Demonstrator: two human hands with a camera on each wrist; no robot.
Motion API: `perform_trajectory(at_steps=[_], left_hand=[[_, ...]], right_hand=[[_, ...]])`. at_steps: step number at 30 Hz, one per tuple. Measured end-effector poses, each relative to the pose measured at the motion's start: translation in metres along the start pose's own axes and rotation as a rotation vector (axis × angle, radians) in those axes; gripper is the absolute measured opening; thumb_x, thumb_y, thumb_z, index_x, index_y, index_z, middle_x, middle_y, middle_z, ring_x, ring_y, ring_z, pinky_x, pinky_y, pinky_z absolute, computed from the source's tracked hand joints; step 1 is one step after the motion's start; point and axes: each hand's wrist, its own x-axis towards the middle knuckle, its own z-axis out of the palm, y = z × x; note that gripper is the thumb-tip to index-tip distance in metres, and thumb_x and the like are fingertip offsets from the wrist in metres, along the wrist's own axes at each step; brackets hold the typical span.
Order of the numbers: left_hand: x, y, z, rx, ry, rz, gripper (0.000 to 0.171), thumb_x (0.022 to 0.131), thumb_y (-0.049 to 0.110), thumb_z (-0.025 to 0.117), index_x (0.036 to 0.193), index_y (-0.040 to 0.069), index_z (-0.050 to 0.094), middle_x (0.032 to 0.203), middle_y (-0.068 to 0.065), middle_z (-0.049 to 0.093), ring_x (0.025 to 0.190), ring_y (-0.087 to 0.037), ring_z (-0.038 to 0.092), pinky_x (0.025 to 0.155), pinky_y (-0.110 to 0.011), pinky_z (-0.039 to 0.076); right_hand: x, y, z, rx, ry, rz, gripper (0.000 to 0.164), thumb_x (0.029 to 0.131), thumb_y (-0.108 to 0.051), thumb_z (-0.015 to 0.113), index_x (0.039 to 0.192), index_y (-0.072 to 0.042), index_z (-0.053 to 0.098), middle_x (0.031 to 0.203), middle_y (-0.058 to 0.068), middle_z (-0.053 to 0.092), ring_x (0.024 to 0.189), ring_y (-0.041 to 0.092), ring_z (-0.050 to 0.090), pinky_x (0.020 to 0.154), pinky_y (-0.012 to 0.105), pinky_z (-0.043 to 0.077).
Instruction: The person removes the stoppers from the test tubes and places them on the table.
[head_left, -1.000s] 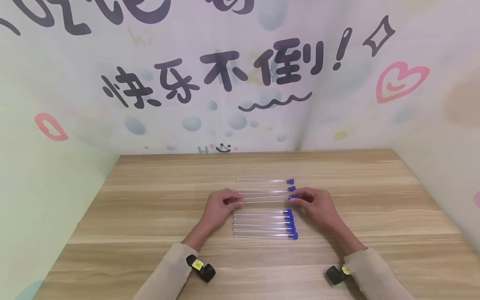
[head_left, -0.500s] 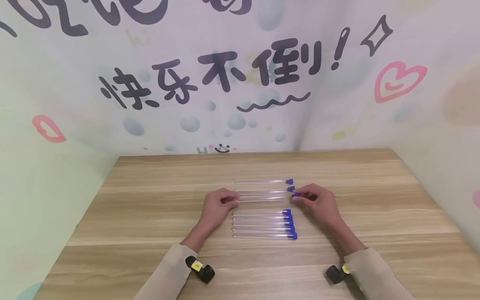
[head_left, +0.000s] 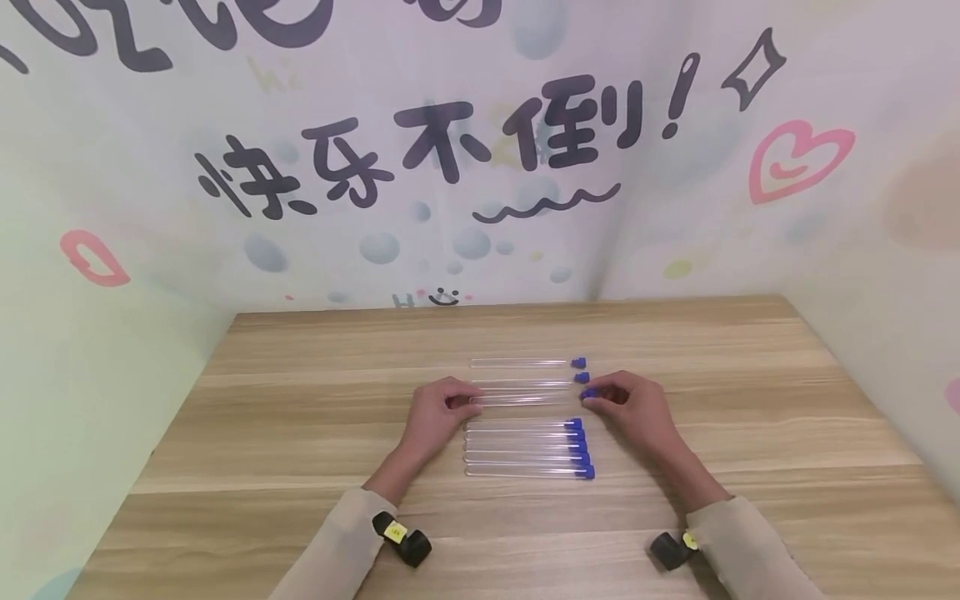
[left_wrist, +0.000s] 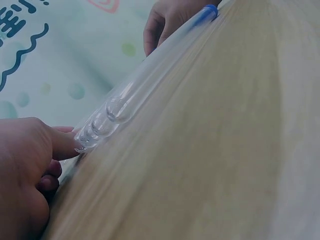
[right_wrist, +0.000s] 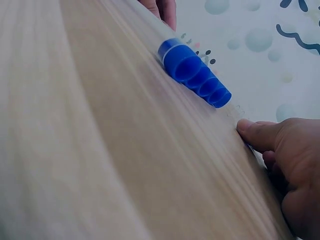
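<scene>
Glass or clear plastic, can't tell: L hand at 9 o'clock, nearly closed, pinches rounded end of tube, mid tabletop. Prob. light, stiff, slippery, fragile; hold nr ends. Uncapped tubes at 12, capped tubes at 6 limit finger room. Blue cap, nr mouth, pinched by R hand at 3.

Clear slim tube, uncapped, aligned crosswise, small blue cap near its open end

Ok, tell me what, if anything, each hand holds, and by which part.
The left hand holds a clear tube by its rounded end. The right hand pinches a blue cap; exactly where on it is too small to tell.
</scene>
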Motion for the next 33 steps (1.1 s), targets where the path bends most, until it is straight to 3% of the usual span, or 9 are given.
perform_trajectory(at_steps=[18,33], left_hand=[[-0.0004,0.0014,0.0001,-0.019,-0.037,-0.009,0.02,0.073,0.008,0.082,0.092,0.01,0.076,0.079,0.005,0.066,0.066,-0.012,0.05,0.059,-0.024,0.041],[0.0007,0.0002,0.0013,-0.013,-0.04,0.014,0.018,0.074,0.006,0.081,0.091,0.01,0.076,0.08,0.005,0.066,0.065,-0.011,0.049,0.058,-0.024,0.041]], right_hand=[[0.0005,0.0043,0.0004,0.019,-0.016,-0.041,0.023,0.079,-0.026,0.079,0.1,-0.019,0.071,0.081,-0.006,0.063,0.07,0.016,0.054,0.06,0.026,0.044],[0.0009,0.0062,0.0003,0.015,-0.011,-0.018,0.021,0.08,-0.026,0.078,0.099,-0.021,0.07,0.082,-0.006,0.063,0.071,0.017,0.054,0.06,0.026,0.043]])
